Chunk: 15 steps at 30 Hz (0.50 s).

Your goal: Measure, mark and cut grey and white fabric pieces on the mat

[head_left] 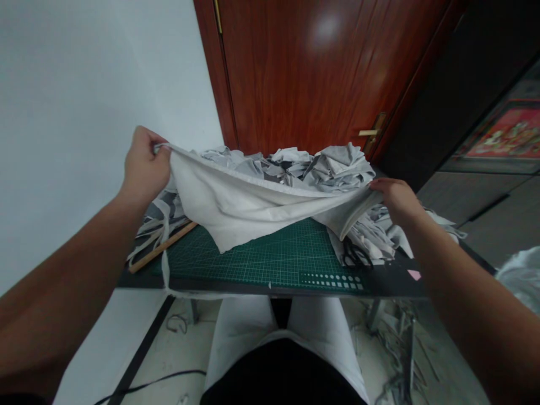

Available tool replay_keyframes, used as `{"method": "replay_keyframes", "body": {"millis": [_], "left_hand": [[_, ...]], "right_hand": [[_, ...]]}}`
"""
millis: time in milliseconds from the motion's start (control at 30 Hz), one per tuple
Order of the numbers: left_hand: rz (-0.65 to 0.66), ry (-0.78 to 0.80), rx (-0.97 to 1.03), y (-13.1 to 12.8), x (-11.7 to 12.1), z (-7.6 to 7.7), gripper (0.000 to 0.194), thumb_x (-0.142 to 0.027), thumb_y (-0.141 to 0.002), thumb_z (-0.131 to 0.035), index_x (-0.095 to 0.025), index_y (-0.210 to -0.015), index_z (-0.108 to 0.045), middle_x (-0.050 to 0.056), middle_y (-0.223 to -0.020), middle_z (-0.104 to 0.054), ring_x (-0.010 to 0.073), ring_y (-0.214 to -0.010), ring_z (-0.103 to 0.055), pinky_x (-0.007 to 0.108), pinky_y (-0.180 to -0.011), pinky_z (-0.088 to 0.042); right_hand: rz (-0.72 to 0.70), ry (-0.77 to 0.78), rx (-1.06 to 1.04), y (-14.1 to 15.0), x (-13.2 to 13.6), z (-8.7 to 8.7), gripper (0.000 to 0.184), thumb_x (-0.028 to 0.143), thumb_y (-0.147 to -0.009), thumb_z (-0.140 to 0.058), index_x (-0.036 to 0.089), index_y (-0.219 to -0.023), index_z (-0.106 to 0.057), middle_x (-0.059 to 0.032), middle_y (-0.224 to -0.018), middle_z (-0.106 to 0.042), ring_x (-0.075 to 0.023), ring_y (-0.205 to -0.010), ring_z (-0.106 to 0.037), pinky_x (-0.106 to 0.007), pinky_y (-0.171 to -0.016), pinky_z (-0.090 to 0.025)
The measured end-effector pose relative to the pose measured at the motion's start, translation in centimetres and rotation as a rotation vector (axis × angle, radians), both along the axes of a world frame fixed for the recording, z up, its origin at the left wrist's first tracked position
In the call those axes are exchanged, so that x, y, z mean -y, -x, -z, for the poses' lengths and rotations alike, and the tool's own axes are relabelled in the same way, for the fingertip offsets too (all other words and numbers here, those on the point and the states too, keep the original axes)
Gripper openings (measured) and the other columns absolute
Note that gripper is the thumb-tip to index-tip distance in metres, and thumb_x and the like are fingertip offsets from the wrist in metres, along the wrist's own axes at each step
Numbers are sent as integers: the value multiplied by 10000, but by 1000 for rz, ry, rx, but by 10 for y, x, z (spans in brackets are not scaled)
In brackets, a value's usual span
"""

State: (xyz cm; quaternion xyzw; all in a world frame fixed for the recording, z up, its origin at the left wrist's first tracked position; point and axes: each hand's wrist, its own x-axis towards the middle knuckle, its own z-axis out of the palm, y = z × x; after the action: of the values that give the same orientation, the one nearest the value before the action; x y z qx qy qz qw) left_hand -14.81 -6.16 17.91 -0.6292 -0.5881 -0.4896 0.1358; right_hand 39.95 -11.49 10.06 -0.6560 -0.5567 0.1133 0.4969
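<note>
A pale grey-white piece of fabric (236,202) hangs stretched in the air between my two hands, over the green cutting mat (270,253). My left hand (147,163) pinches its upper left corner, fingers closed. At the other end, my right hand (394,194) grips the upper right edge between thumb and fingers. The top edge sags slightly, and the lower edge drops to a point on the left. Near my right hand, part of the cloth folds over and droops. Behind the fabric, some of the mat and the cloth heap are hidden.
Heaped grey and white cloth pieces (341,169) line the table's back. Black scissors (356,253) lie at the mat's right edge. A wooden stick (162,247) and fabric strips (165,270) are on the left. A wooden door (295,73) stands behind; scraps litter the floor.
</note>
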Motion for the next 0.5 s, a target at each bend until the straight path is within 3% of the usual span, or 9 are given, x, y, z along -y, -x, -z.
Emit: {"method": "replay_keyframes", "body": {"millis": [100,167,233,300,367,433,500], "left_hand": [[48,-77,31,-7,9,-12,211,-191,-892,-554,-156,-1093,-608,24,-1024,-650,174,-899,-579,312,-869,-500],[98,-29,7,-20,23,-21,226,-215,-887,-570,-141,-1095,-622,22,-1057,-657,161,-903,-577,297,-868,-494],[189,86,-50,-42,44,-30,256,-290,-920,-571,-141,-1120,-631,23,-1104,-664,151,-903,-571,280,-850,-485],[296,193,-118,-69,68,-35,265,-358,-918,-591,-157,-1077,-659,17,-1063,-676,142,-834,-572,274,-784,-473],[401,263,-168,-96,90,-36,241,-372,-901,-601,-183,-1034,-670,11,-985,-676,152,-781,-576,297,-723,-457],[500,295,-234,-114,107,-37,205,-381,-887,-604,-223,-996,-676,3,-936,-668,178,-805,-601,315,-708,-444],[488,275,-287,-119,119,-40,211,-415,-893,-591,-248,-990,-674,-9,-930,-653,198,-869,-624,319,-741,-447]], "right_hand": [[9,158,108,20,4,-5,191,340,-769,-621,194,-673,-700,-94,-783,-710,-297,-890,-676,-407,-828,-514],[-37,155,188,56,13,-8,229,401,-753,-694,185,-799,-754,-117,-902,-736,-336,-976,-665,-457,-907,-495],[-162,-9,403,108,25,-13,469,514,-753,-749,200,-1100,-747,-143,-1223,-697,-384,-1191,-588,-519,-1025,-437],[-420,-137,501,168,36,-19,647,559,-798,-736,234,-1347,-629,-126,-1375,-637,-379,-1290,-536,-533,-1075,-407],[-598,-166,495,220,39,-24,568,516,-907,-636,258,-1408,-568,-100,-1369,-654,-329,-1259,-577,-480,-1050,-440],[-597,-122,528,251,34,-25,356,391,-978,-511,240,-1265,-660,-96,-1195,-737,-302,-1119,-655,-425,-972,-481],[-517,-65,527,256,21,-19,310,261,-953,-479,234,-1160,-707,-87,-1100,-766,-292,-1044,-688,-382,-912,-496]]}}
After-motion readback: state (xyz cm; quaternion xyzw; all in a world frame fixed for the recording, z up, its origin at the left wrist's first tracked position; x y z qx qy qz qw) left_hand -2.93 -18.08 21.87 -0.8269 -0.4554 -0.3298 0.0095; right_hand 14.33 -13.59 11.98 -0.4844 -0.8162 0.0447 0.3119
